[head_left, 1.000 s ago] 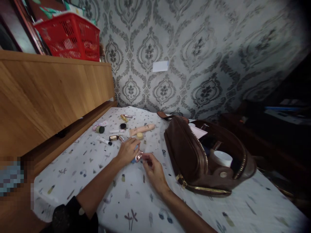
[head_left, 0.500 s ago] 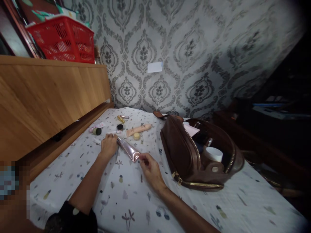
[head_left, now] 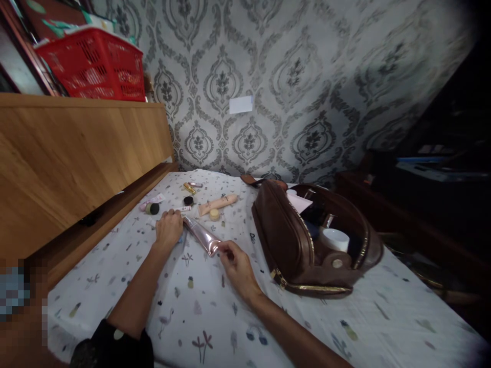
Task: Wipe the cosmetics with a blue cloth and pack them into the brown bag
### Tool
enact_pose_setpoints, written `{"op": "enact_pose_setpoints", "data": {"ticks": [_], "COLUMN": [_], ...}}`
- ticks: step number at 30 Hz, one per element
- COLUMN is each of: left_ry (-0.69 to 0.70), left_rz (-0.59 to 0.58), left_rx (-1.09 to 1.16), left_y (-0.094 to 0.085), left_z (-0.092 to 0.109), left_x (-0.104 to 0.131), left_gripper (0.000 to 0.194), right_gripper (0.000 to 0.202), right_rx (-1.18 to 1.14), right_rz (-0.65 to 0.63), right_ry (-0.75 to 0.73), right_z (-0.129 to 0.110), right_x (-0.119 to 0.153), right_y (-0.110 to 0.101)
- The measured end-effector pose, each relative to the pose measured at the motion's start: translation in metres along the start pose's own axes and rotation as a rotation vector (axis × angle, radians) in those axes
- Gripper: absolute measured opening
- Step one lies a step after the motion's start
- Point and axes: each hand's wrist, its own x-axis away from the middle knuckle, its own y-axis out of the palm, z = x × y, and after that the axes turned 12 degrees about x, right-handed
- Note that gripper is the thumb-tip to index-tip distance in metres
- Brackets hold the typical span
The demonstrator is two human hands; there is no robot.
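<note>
From the head camera we see one pink metallic tube [head_left: 201,235] lying slantwise on the printed bed sheet [head_left: 215,327], held at both ends: our left hand [head_left: 169,228] rests closed over its far end, and our right hand [head_left: 235,263] pinches its near, crimped end between thumb and fingertips. Beyond the tube we count about seven small cosmetics in a loose cluster: one peach tube [head_left: 217,203], one small yellow pot [head_left: 214,214], one dark round cap [head_left: 188,200], one gold lipstick [head_left: 188,188], one slim pink stick [head_left: 196,184], one green-capped pink tube [head_left: 150,207] and one small white tube [head_left: 186,208]. One brown bag [head_left: 295,240] stands unzipped just to the right, with one white jar [head_left: 334,238] inside. One wooden headboard [head_left: 69,158] bounds the bed on the left, carrying one red basket [head_left: 94,64]; the sheet's near half lies open.
</note>
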Motion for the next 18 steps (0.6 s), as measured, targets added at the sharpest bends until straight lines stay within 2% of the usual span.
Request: {"op": "enact_pose_setpoints", "data": {"ticks": [5,10,13,15,18], "left_ry": [0.106,0.295,0.385,0.362,0.244], "left_rz": [0.091,0.027,0.002,0.017,0.044], "left_rx": [0.05,0.061,0.073,0.077,0.051], "left_y": [-0.001,0.002,0.0,-0.006,-0.017], "left_z": [0.011,0.052,0.073,0.073,0.046], "left_x": [0.004,0.007,0.0,-0.012,-0.035], "left_gripper": [0.029,0.027,0.026,0.025,0.03], "right_gripper": [0.018,0.016,0.018,0.018,0.017], "right_rx": [-0.013,-0.022,-0.013,-0.011,-0.01], "right_rz": [-0.006,-0.003,-0.015,-0.019,-0.011], "right_ry": [-0.005,-0.018,-0.013,-0.009,-0.014], "right_z": [0.003,0.003,0.001,0.0,0.0], "right_x": [-0.001,-0.002,-0.001,-0.001,-0.001], "right_y": [0.003,0.002,0.0,-0.002,-0.003]}}
